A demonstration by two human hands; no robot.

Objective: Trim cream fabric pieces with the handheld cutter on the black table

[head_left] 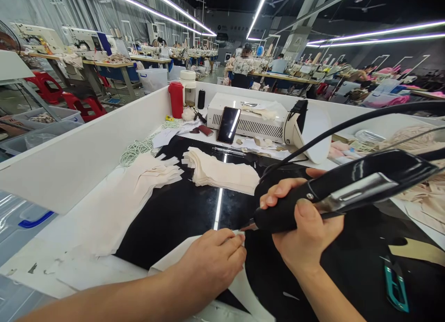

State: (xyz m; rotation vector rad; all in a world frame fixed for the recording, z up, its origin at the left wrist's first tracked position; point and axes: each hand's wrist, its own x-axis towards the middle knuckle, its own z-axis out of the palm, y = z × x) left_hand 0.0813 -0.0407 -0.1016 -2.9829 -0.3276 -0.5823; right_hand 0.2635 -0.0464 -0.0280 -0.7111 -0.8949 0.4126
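My right hand is wrapped around a black corded hand tool with a long metal lever on its side. The tool's narrow tip points left and down, right beside my left fingertips. With fingers closed, my left hand pinches the edge of a cream fabric piece, part of which is hidden under the hand. Whether the tip touches the cloth I cannot tell. Beyond my hands lies a stack of cream fabric pieces on the black work surface. A larger cream pile lies to the left.
A white vented box stands at the back, a phone leaning against it. Left of it are a red cup and green cord. Teal thread snips lie at right. The tool's black cable arches over the right side.
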